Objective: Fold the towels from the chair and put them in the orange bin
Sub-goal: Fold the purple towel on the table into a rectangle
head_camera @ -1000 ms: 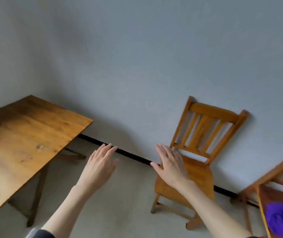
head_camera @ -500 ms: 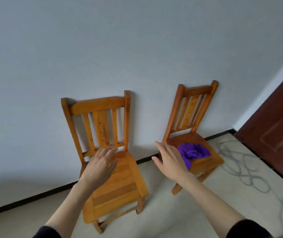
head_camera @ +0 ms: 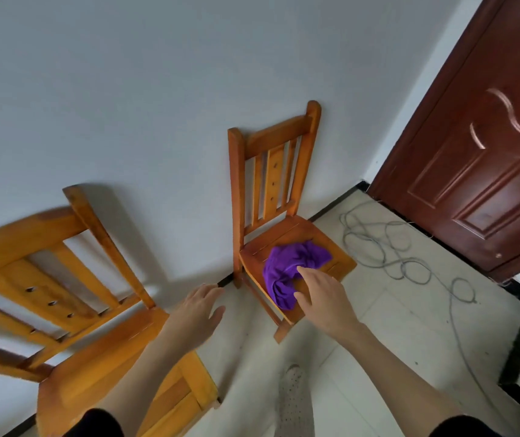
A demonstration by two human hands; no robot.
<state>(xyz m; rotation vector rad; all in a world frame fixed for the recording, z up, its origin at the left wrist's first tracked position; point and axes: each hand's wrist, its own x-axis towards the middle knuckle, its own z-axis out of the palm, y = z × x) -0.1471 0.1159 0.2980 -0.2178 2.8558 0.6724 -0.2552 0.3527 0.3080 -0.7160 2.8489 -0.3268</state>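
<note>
While a crumpled purple towel point(head_camera: 293, 268) lies on the wooden chair point(head_camera: 287, 234), right hand point(head_camera: 323, 299) reaches over it, fingers point(head_camera: 307, 274) relaxed, holding nothing; left hand point(head_camera: 197, 312) spread, empty.

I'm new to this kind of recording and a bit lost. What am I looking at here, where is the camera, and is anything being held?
There is no machine: a person wears a wide-angle camera on the head, looking forward and down, so both bare arms enter from the bottom. The right hand reaches, fingers relaxed, to the crumpled purple towel lying on the seat of the wooden slat-back chair by the wall; whether it touches yet is unclear. The left hand hangs open above the floor, holding nothing. A second wooden chair stands nearer, a grey cable loops over the tiled floor, and a dark brown door stands beyond.
</note>
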